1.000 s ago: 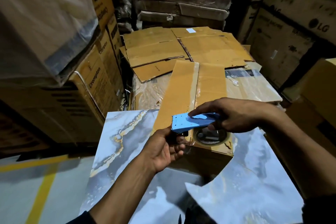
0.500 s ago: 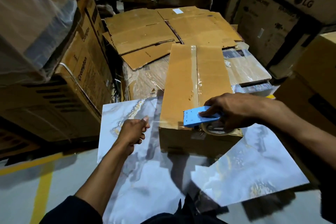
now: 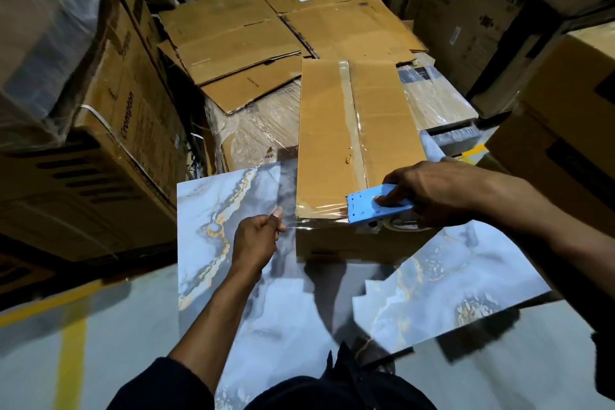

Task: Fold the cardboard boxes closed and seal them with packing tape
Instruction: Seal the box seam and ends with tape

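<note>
Marbled tile (image 3: 213, 230): laid nearest, under the box. Left hand (image 3: 256, 238): clear tape end (image 3: 290, 226) pinched, drawn taut. Right hand (image 3: 429, 191): blue tape dispenser (image 3: 372, 206) grasped at box's near edge. Cardboard box (image 3: 332, 143): closed, centre seam taped. Flattened cartons (image 3: 239, 40): stacked behind.

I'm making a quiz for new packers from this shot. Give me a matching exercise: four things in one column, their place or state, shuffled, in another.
Things:
1. left hand
2. right hand
3. cardboard box
4. flattened cartons

Places or states:
A. lie piled behind the box
B. grips the blue tape dispenser
C. closed, with tape along its centre seam
D. pinches the clear tape end, left of the box

Pairs: 1-D, 2-B, 3-C, 4-A
</note>
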Motion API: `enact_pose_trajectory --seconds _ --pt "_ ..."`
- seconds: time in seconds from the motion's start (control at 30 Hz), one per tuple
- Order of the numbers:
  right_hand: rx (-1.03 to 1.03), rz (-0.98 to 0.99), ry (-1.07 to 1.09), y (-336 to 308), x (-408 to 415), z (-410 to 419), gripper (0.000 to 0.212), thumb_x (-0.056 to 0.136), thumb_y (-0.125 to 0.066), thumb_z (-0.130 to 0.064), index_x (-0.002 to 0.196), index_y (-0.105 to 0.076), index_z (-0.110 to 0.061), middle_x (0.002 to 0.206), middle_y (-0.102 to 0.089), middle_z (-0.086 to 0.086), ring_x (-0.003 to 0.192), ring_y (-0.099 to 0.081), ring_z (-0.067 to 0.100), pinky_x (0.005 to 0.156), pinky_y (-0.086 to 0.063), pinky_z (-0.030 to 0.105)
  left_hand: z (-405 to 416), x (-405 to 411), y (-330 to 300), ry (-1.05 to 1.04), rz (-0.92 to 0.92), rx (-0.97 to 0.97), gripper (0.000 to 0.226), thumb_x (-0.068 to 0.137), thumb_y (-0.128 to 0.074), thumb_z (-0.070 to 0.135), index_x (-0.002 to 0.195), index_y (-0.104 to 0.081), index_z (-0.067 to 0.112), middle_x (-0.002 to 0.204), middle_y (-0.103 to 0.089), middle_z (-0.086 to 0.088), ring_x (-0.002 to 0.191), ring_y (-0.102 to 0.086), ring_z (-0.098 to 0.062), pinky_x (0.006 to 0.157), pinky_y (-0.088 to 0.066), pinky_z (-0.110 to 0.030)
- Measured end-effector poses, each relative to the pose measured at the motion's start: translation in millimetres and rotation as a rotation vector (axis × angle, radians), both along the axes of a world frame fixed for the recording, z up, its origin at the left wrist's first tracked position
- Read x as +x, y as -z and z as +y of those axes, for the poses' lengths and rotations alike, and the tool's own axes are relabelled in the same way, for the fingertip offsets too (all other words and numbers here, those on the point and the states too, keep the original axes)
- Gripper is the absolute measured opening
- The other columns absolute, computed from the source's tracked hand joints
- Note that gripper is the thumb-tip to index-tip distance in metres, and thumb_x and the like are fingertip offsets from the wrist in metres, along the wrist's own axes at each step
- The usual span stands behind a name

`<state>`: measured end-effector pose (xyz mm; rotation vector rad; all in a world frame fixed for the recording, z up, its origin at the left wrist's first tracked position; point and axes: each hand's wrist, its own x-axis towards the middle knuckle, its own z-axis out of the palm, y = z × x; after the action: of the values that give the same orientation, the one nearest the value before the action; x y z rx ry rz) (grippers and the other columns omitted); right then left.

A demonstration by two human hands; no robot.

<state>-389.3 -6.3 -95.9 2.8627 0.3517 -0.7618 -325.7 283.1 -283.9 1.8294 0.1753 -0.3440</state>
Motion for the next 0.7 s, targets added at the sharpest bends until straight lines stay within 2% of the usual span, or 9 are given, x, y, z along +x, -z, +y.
enact_pose_trajectory --seconds 0.1,0.23,0.3,0.4,0.5,0.6,0.63,0.7 --pt "-0.029 -0.009 -0.002 2 4 3 0.050 0.098 -0.061 -0.052 0.146 -0.049 -0.052 0.151 -0.047 -0.015 0.127 -0.056 0.018 0.079 -0.037 0.032 -1 -1 7 -0.017 0.013 -0.007 0.041 0.103 -0.062 0.028 0.067 -0.075 0.012 0.051 -0.057 0.005 0.056 -0.051 -0.019 0.063 -0.044 -0.035" --pt "0.019 0.009 0.015 3 10 2 0.051 0.095 -0.067 -0.050 0.144 -0.053 -0.050 0.147 -0.051 -0.015 0.123 -0.057 0.017 0.078 -0.043 0.034 -14 -7 7 -0.022 0.105 -0.070 0.042 0.104 -0.065 0.032 0.071 -0.073 0.007 0.053 -0.053 0.001 0.046 -0.044 -0.013 0.043 -0.033 -0.022" --pt "0.024 0.032 -0.004 2 13 1 0.051 0.095 -0.067 -0.048 0.144 -0.054 -0.049 0.150 -0.048 -0.014 0.124 -0.056 0.017 0.082 -0.047 0.031 -20 -8 10 -0.035 0.189 -0.126 0.043 0.102 -0.067 0.040 0.072 -0.073 0.009 0.056 -0.048 -0.002 0.044 -0.035 -0.014 0.045 -0.021 -0.022" --pt "0.071 0.073 0.006 -2 15 0 0.051 0.095 -0.069 -0.045 0.144 -0.056 -0.045 0.151 -0.048 -0.012 0.123 -0.056 0.016 0.087 -0.043 0.024 -20 -8 14 -0.084 0.343 -0.189 0.041 0.098 -0.071 0.045 0.077 -0.075 0.010 0.056 -0.040 0.001 0.043 -0.025 -0.014 0.050 -0.015 -0.023" --pt "0.085 0.083 -0.003 -4 16 0 0.052 0.095 -0.069 -0.044 0.145 -0.056 -0.043 0.152 -0.047 -0.010 0.125 -0.056 0.017 0.095 -0.048 0.029 -19 -6 15 -0.103 0.471 -0.251 0.038 0.096 -0.071 0.046 0.089 -0.073 0.008 0.055 -0.034 0.004 0.043 -0.021 -0.013 0.046 -0.014 -0.021" --pt "0.091 0.108 -0.001 -4 18 -2 0.052 0.094 -0.070 -0.045 0.145 -0.056 -0.042 0.151 -0.049 -0.012 0.125 -0.055 0.016 0.096 -0.048 0.028 -14 -8 26 -0.108 0.543 -0.200 0.057 0.084 -0.080 0.058 0.093 -0.072 0.003 0.054 -0.036 0.003 0.043 -0.023 -0.014 0.044 -0.017 -0.021" --pt "0.099 0.111 0.005 -5 19 -2 0.053 0.094 -0.071 -0.045 0.144 -0.056 -0.043 0.150 -0.050 -0.012 0.124 -0.056 0.015 0.095 -0.048 0.027 -10 -12 35 -0.111 0.545 -0.164 0.060 0.080 -0.084 0.060 0.091 -0.072 0.003 0.055 -0.040 0.002 0.043 -0.026 -0.014 0.044 -0.020 -0.022" --pt "0.091 0.117 -0.009 -5 20 -3 0.054 0.094 -0.071 -0.045 0.145 -0.055 -0.043 0.151 -0.049 -0.012 0.126 -0.055 0.015 0.093 -0.046 0.025 -3 -22 47 -0.147 0.472 -0.075 0.051 0.078 -0.088 0.054 0.079 -0.069 0.007 0.061 -0.054 -0.008 0.046 -0.036 -0.018 0.048 -0.029 -0.026"
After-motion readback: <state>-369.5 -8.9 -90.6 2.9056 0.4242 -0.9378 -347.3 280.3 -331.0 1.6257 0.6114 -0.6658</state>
